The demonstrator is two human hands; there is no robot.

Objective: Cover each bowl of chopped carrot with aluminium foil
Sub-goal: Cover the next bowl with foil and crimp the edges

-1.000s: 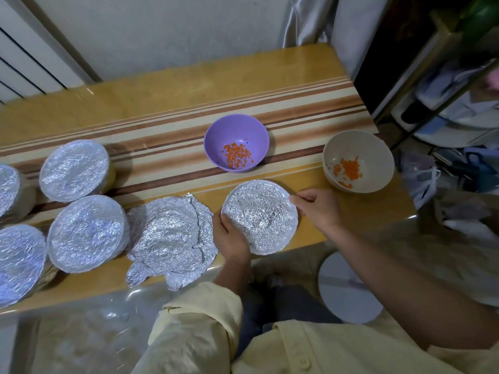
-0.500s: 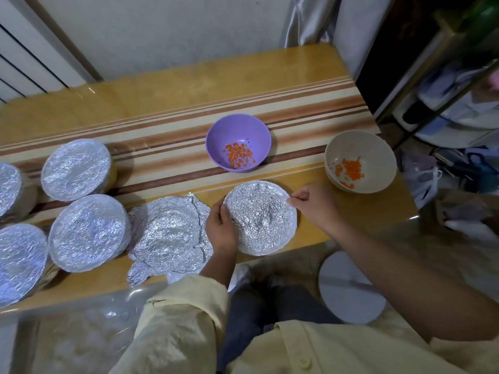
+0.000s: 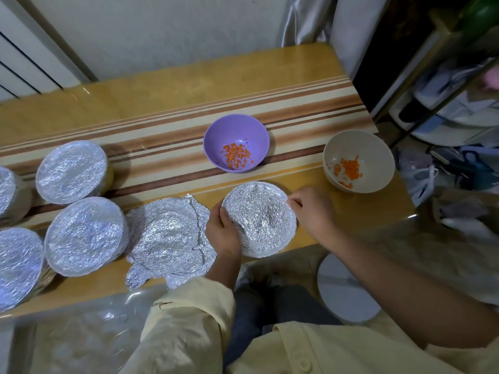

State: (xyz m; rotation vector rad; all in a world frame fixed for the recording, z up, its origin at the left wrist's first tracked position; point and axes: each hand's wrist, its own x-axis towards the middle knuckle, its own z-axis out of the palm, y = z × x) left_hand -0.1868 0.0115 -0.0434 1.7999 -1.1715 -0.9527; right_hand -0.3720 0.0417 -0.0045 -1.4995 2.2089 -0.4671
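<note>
Foil-covered bowl (image 3: pixel 260 220) sits at table (image 3: pixel 361 214) near edge.

Soft, rather dim indoor light comes from the left and above, so the purple bowl (image 3: pixel 236 136) and the foil-covered bowls (image 3: pixel 71 171) throw blurred-edged shadows to their right across the tabletop (image 3: pixel 162 103), whose gloss shows small white glints at its near right corner. The foil at the far left glares bluish white, while creases on the near foil-covered bowl (image 3: pixel 260 220) read crisp. Wide-angle bending bows the tabletop's edges, and the shelf (image 3: pixel 445 85) at the right edge is smeared and soft.
</note>
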